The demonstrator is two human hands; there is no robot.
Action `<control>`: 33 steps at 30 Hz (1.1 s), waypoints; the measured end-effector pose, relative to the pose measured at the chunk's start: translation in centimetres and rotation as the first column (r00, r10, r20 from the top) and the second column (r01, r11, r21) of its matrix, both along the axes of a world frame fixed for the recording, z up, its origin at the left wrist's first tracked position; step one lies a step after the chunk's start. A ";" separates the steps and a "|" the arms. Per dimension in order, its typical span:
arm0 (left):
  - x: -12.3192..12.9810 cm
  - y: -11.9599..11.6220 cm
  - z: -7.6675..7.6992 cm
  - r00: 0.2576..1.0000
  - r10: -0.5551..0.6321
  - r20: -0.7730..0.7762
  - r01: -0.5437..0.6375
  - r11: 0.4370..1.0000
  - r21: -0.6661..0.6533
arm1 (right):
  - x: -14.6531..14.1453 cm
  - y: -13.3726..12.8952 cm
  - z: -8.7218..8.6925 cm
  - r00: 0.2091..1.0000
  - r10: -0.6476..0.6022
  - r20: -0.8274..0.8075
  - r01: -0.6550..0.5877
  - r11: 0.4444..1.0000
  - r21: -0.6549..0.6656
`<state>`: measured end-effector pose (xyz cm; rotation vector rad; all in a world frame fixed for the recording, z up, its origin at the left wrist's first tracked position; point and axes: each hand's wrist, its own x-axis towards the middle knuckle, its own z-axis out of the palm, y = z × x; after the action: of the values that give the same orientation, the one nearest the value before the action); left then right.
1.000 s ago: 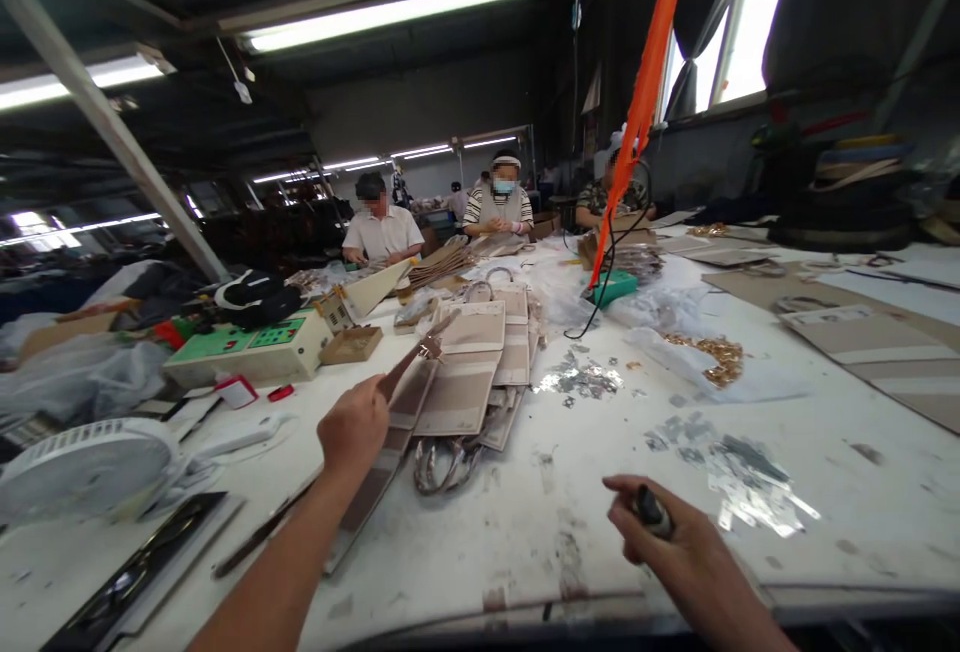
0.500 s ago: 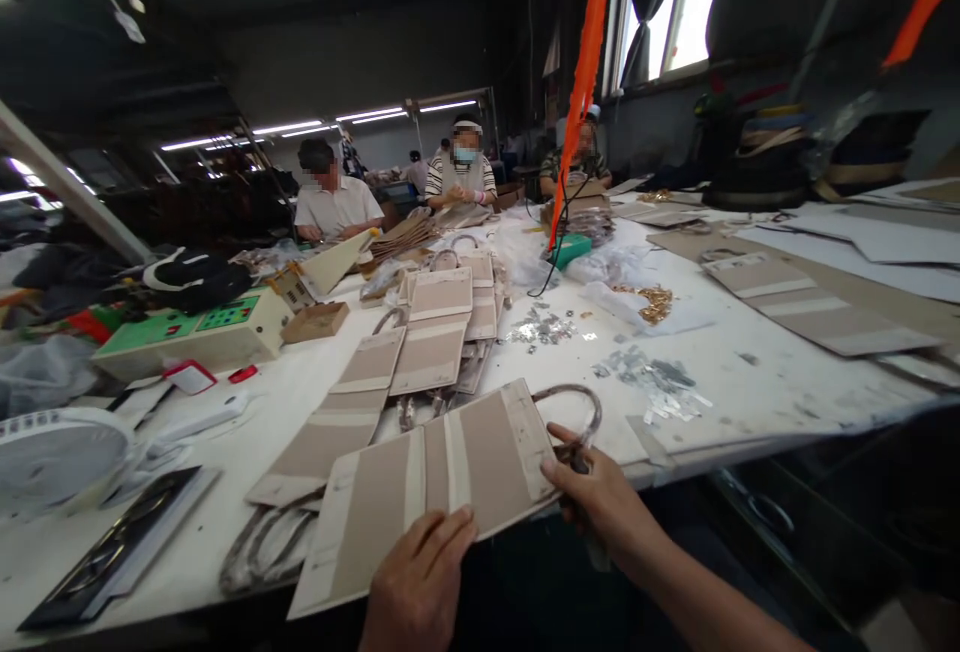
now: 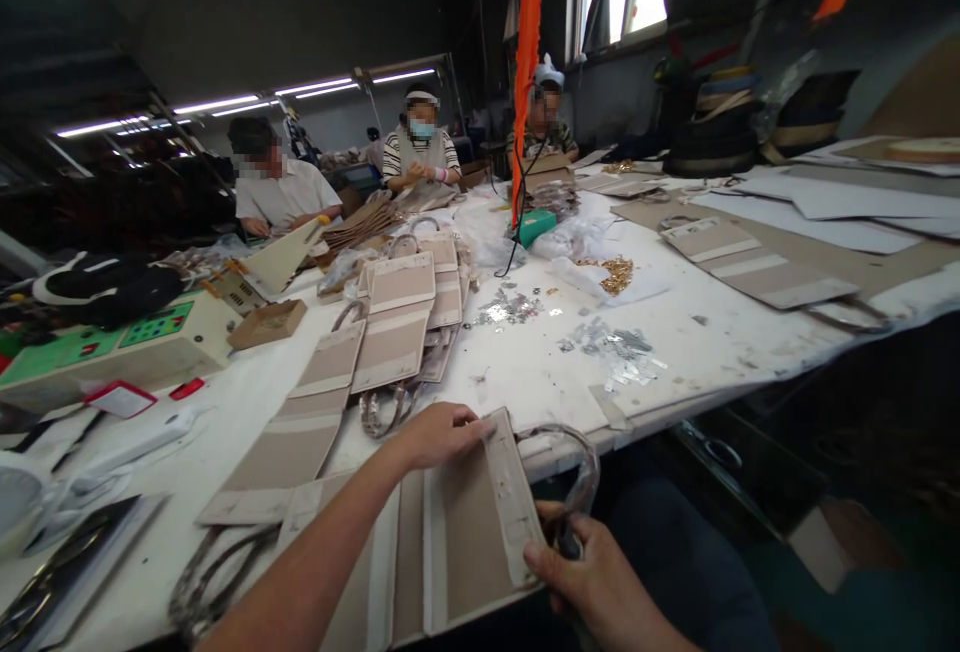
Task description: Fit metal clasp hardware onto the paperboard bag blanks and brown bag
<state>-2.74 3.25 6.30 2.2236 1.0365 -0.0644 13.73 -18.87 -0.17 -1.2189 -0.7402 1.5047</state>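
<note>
A beige bag panel [image 3: 463, 524] with pale cross strips lies at the table's near edge, tilted toward me. A curved bag handle [image 3: 587, 467], apparently wrapped in clear film, joins its right end. My left hand [image 3: 442, 434] pinches the far right corner, and its forearm crosses over the panel. Lower down, my right hand [image 3: 581, 567] grips the right end, thumb on top and fingers beneath. A dark object shows in that hand too, too hidden to name. Just beyond lie stacked bag panels [image 3: 390, 347] with wrapped handles.
Small silver metal plates [image 3: 619, 352] and gold-coloured fittings [image 3: 616, 274] are spread on the white table [image 3: 525, 382]. A green-topped machine [image 3: 112, 352] and a small cardboard box [image 3: 266, 324] stand left. An orange strip [image 3: 527, 62] hangs ahead. Several people sit across the table.
My left hand has moved from the panel's near edge to its far right corner. The right hand stays at the right end. The view has shifted rightward.
</note>
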 end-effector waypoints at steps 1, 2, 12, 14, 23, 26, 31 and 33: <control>0.5 0.5 -0.1 0.999 -0.038 -0.002 0.037 0.995 -0.089 | 0.2 -0.1 -0.4 1.000 0.013 -0.010 -0.013 1.000 -0.004; 1.1 1.0 -0.2 0.997 -0.074 0.008 0.074 0.980 -0.184 | 0.3 -0.2 -0.9 1.000 0.020 -0.020 -0.020 1.000 -0.012; 5.7 1.5 -3.5 0.991 0.044 0.127 0.002 0.940 -0.340 | 1.3 -1.5 -6.1 0.997 0.003 -0.080 -0.017 0.983 -0.181; 6.4 1.1 -3.8 0.989 0.072 0.128 -0.034 0.960 -0.279 | 1.6 -1.6 -6.0 0.997 -0.040 -0.062 0.026 0.977 -0.211; 6.5 -1.0 -4.2 0.973 0.148 0.179 -0.130 0.986 -0.105 | 1.7 -2.4 -5.2 0.995 -0.077 -0.057 0.060 0.963 -0.263; 6.6 -0.9 -5.3 0.956 0.206 0.208 -0.185 0.976 -0.115 | 1.1 -2.1 -5.5 0.991 -0.118 -0.063 0.096 0.958 -0.272; 6.6 -1.3 -6.5 0.911 0.259 0.322 -0.272 0.962 -0.005 | 1.7 -1.8 -5.0 0.997 -0.065 0.040 0.073 0.967 -0.244; 6.3 -1.8 -6.6 0.896 0.251 0.365 -0.282 0.959 0.031 | 3.1 -2.0 -3.9 0.968 0.049 0.247 0.000 0.981 -0.194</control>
<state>3.59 1.50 -0.31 2.0392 1.1390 0.4975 16.86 -20.90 -4.03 -1.5732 -0.7914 1.4842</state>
